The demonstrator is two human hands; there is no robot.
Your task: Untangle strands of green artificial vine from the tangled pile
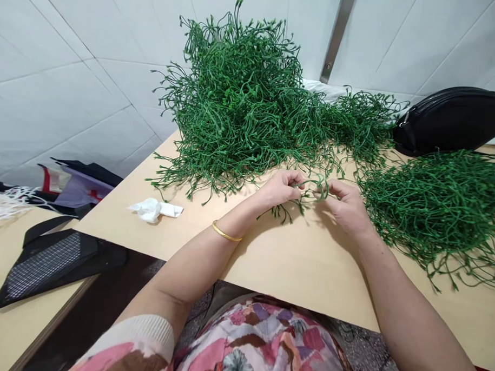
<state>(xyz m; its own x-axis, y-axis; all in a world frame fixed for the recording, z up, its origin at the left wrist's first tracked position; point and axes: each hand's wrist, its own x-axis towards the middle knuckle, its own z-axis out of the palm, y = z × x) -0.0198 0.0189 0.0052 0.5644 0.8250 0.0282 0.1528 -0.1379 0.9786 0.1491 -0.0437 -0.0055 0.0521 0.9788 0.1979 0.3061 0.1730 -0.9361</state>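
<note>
Between the desk's [269, 267] front edge and the big pile [242, 107] along its back edge, presumably set there for working room, the left hand [280, 188] and right hand [348, 207] pinch stems [322, 191] in narrowed fingers, probably steadying them from both sides

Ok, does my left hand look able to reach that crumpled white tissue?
Probably yes: the crumpled white tissue lies uncovered, with mostly bare tabletop between it and your left hand, though that hand holds green stems.
</note>
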